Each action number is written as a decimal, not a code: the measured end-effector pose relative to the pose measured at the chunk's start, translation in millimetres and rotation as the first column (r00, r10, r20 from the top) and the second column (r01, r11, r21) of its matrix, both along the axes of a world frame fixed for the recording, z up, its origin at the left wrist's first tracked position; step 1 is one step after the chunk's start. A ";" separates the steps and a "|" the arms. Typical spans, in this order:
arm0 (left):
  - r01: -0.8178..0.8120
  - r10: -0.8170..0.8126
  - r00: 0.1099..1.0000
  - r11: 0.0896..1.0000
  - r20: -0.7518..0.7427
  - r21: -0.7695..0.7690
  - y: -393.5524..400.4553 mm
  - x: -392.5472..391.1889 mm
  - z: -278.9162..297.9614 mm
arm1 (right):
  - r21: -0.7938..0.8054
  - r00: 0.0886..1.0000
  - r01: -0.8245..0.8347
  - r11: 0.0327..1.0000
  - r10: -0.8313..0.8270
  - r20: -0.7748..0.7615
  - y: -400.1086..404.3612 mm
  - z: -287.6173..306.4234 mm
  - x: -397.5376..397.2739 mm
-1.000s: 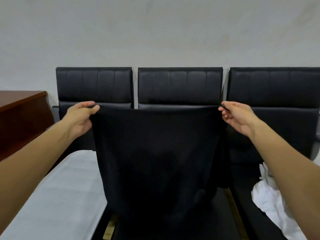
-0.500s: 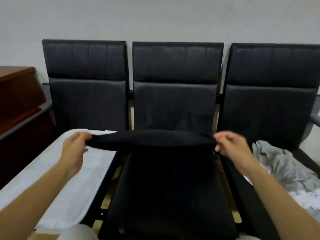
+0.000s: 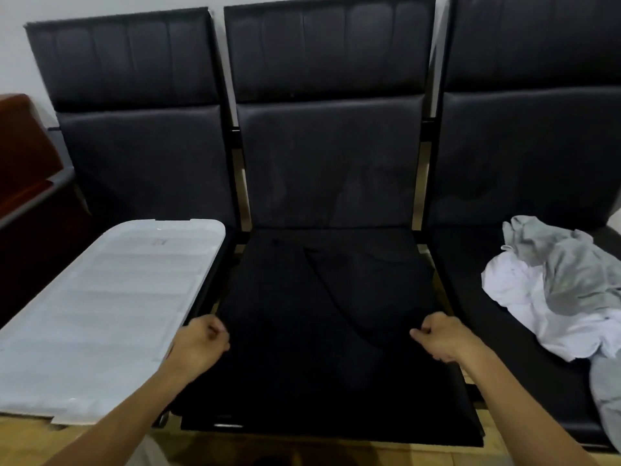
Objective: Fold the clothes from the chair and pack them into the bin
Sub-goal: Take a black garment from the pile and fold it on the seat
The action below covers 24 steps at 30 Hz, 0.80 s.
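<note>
Black garment (image 3: 322, 317) lies spread across the middle seat (image 3: 329, 163), both hands (image 3: 198, 343) (image 3: 442, 338) pinching its near edge; lidded bin (image 3: 100, 307) left.

A second ago both hands held the black garment (image 3: 322, 314) up, hanging in front of the chair backs. Now it lies spread flat on the middle seat (image 3: 336, 425), with the left hand (image 3: 198, 344) pinching its 9 o'clock edge and the right hand (image 3: 443, 338) its 3 o'clock edge, both lowered to seat level.
</note>
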<state>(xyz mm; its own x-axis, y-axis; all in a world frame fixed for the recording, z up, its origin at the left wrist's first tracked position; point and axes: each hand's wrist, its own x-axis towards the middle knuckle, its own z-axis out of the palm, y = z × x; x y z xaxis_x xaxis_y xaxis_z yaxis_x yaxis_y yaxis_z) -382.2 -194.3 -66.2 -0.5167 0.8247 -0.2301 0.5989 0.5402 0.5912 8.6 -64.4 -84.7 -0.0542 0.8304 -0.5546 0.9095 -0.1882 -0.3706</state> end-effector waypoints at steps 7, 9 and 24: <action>0.369 -0.369 0.929 0.929 0.014 0.013 128.3 120.0 -6.4 | -0.076 0.954 0.295 0.953 -0.297 -0.024 45.1 -28.0 23.3; 0.510 -0.511 0.859 0.859 0.024 0.046 165.5 156.9 -13.0 | -0.153 0.947 0.298 0.942 -0.312 -0.079 49.3 -37.6 22.4; 0.754 -0.716 0.644 0.654 0.272 -0.064 324.2 286.1 -51.4 | -0.615 -0.441 0.656 0.438 -0.439 -0.783 78.9 -20.4 46.0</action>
<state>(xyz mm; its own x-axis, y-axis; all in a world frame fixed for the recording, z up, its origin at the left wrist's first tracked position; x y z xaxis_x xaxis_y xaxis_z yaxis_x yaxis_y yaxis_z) -96.1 129.9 -117.7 0.3196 0.8521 -0.4145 0.7149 0.0703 0.6956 54.6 14.5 -105.2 0.2285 0.8228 -0.5204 -0.7513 -0.1909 -0.6317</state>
